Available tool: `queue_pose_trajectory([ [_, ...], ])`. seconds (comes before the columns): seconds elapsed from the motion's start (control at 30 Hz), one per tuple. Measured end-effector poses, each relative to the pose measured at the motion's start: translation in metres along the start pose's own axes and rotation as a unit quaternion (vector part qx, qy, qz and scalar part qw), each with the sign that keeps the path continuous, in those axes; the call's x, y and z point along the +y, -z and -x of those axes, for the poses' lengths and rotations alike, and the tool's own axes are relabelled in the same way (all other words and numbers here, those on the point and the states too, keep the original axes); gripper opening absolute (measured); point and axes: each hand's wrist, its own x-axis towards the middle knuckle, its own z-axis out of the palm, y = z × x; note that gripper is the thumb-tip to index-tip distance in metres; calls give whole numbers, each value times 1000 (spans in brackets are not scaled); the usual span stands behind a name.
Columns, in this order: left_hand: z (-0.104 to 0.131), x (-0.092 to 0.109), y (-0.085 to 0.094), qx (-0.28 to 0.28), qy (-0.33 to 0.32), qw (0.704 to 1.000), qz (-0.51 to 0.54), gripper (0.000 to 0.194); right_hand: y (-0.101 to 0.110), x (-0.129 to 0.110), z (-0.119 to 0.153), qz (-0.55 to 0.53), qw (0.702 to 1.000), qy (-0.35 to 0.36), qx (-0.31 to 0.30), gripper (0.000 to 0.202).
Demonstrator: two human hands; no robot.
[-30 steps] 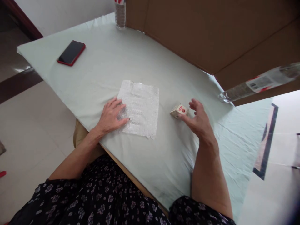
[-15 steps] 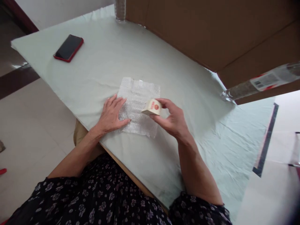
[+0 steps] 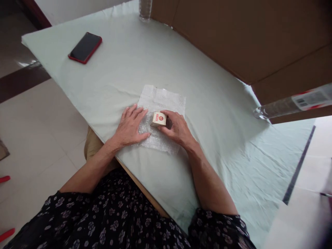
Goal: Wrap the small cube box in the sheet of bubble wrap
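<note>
A sheet of bubble wrap lies flat on the cloth-covered table. My left hand rests at its left edge, fingers spread, pressing on the sheet and the cloth. Near the middle of the sheet, a small cream-coloured box with red print is pinched between the thumb and fingers of my right hand. The box sits on or just over the bubble wrap; its underside is hidden.
A phone with a red case lies at the upper left of the pale green tablecloth. A large cardboard box, with clear tape on its edges, stands at the upper right. The table's front edge runs along my body.
My right hand has brought the small box left and down onto the middle of the bubble wrap, and the box is more level. The left hand stays spread on the sheet. The view has shifted slightly.
</note>
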Motion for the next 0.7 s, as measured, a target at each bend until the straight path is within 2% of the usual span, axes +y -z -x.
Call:
queue_pose_trajectory([
  [0.33, 0, 2, 3, -9, 3, 1000, 1, 93, 1, 2, -1, -9, 1000, 8, -2, 47],
  [0.5, -2, -2, 2, 32, -3, 999, 26, 84, 2, 6, -1, -14, 999, 31, -10, 54],
  [0.6, 2, -5, 11, 65, -3, 995, 70, 71, 16, -3, 10, -10, 998, 43, 39, 59],
  [0.7, 17, -2, 26, 68, -21, 993, 99, 60, 33, -21, 35, 26, 993, 55, 101, 42],
])
